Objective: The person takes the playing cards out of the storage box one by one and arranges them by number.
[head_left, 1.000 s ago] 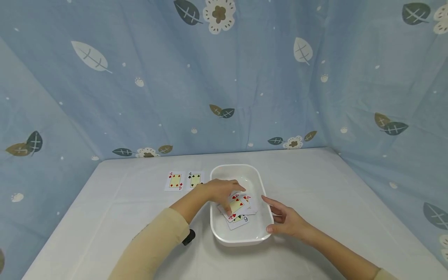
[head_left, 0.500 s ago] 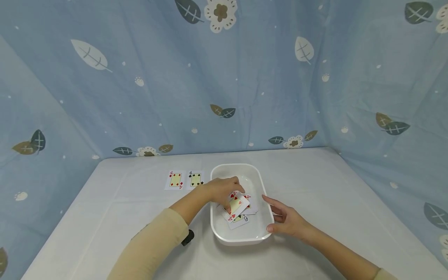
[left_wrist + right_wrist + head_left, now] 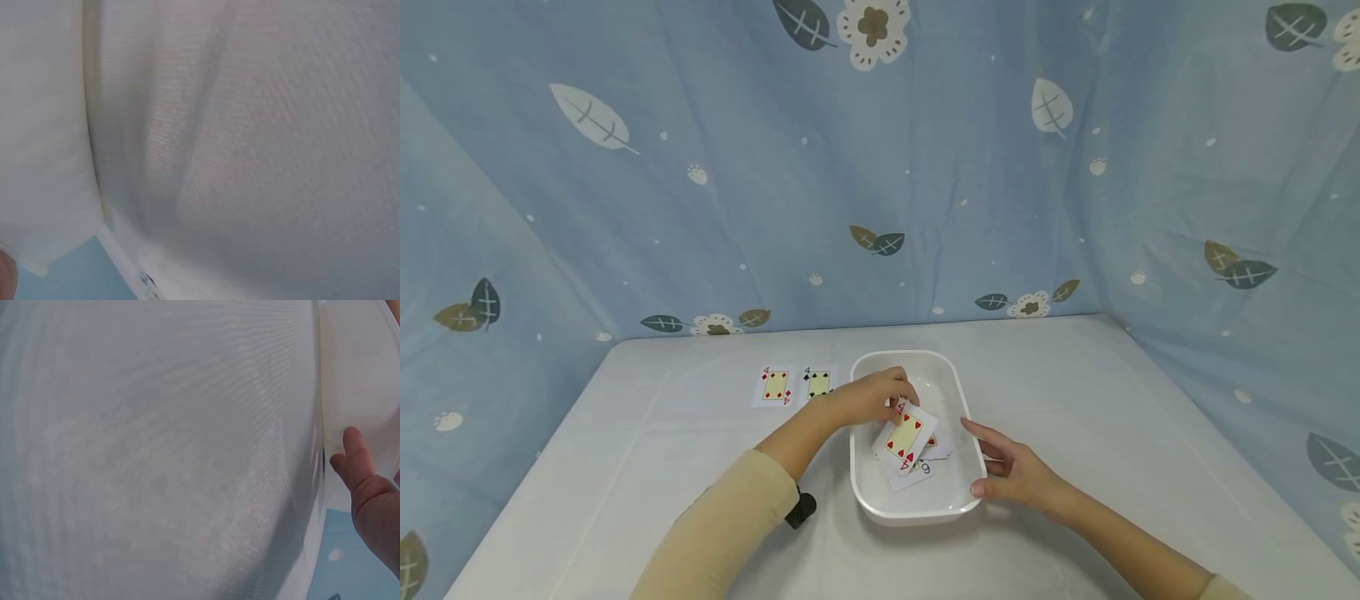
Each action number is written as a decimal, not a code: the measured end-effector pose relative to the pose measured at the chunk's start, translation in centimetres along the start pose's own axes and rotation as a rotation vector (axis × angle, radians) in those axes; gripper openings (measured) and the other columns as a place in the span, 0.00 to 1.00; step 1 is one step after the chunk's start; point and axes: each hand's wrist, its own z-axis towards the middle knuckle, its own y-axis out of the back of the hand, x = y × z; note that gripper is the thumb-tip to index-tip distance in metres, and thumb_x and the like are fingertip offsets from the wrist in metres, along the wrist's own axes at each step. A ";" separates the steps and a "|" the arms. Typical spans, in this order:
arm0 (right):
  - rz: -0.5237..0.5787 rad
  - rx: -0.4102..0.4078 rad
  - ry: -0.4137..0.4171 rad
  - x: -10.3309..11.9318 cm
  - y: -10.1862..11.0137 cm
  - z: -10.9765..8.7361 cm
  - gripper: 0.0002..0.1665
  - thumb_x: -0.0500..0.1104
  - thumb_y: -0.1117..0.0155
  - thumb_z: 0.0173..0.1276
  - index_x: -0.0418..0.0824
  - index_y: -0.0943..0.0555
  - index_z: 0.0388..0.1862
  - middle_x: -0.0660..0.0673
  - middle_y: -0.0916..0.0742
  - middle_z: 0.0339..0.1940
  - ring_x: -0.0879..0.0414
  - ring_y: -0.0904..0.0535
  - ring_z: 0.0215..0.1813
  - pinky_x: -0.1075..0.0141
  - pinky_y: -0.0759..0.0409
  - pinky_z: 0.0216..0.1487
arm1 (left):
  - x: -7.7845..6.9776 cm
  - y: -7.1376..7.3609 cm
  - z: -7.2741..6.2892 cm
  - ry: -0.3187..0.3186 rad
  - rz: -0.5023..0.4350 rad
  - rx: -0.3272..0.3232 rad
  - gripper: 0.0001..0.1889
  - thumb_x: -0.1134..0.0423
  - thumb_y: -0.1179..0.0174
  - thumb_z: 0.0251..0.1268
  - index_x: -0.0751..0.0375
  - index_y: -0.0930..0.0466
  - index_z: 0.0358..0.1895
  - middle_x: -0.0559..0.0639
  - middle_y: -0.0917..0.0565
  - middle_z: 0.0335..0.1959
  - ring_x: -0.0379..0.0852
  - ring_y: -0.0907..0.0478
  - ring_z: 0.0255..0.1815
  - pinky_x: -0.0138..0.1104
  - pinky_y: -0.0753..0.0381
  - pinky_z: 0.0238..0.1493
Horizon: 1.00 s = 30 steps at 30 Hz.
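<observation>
In the head view my left hand [image 3: 871, 397] pinches a four of hearts playing card [image 3: 904, 437] at its upper end, over the white plastic basin [image 3: 958, 392]. The card is tilted and overlaps other cards in the basin. Among these are a partly covered card with red pips [image 3: 942, 450] and one numbered 6 or 9 [image 3: 910, 481]. My right hand [image 3: 1015, 477] rests against the basin's right side, thumb and index finger spread along the rim. Fingertips [image 3: 352, 436] touch the outer wall in the right wrist view.
Left of the basin lie a four of diamonds [image 3: 776, 386] and a four of spades [image 3: 817, 383], side by side and face up. A small black object [image 3: 801, 509] sits by my left forearm. Blue patterned curtain [image 3: 880, 167] hangs behind the white-covered table [image 3: 700, 450].
The left hand has taken hold of the four of hearts and drawn it up a little from the other cards, turning it more upright. The right hand and basin have stayed put.
</observation>
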 end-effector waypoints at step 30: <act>0.016 0.002 0.009 -0.1 0.0 0.0 0.51 0.34 0.32 0.60 0.31 0.51 0.74 0.19 0.38 0.67 0.29 0.29 0.60 0.61 0.19 0.48 | 1.1 3.7 -2.2 0.009 -0.453 -0.219 0.18 0.71 0.36 0.57 0.66 0.20 0.53 0.54 0.21 0.39 0.57 0.17 0.36 0.36 0.16 0.36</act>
